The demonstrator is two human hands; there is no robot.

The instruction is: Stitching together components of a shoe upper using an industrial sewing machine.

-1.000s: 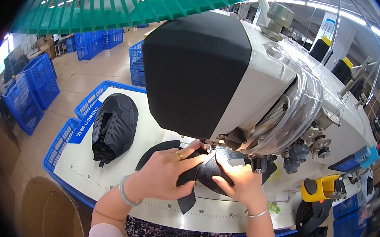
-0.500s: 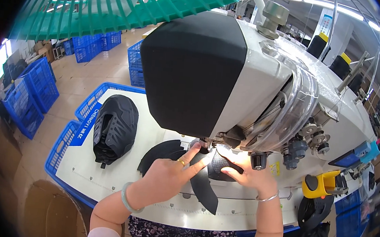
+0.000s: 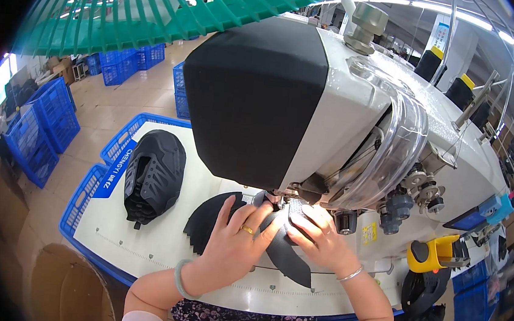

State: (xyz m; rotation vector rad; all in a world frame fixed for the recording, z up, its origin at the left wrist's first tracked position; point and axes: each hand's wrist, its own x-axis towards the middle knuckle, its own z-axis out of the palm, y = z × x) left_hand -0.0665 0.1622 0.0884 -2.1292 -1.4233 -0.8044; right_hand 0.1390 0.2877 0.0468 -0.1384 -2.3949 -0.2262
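Black strip point(image 3: 289, 264) lies under spread left hand point(image 3: 231, 241) and right hand point(image 3: 330, 245), sewing machine point(image 3: 252, 105) overhanging, uppers point(image 3: 161, 176) nearby.

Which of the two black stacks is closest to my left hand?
The fanned stack of flat pieces, partly hidden by your left hand; the stack of shoe uppers lies farther left.

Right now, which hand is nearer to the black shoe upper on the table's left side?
Left. The left hand is right of the shoe upper, not touching it; the right hand is farther right.
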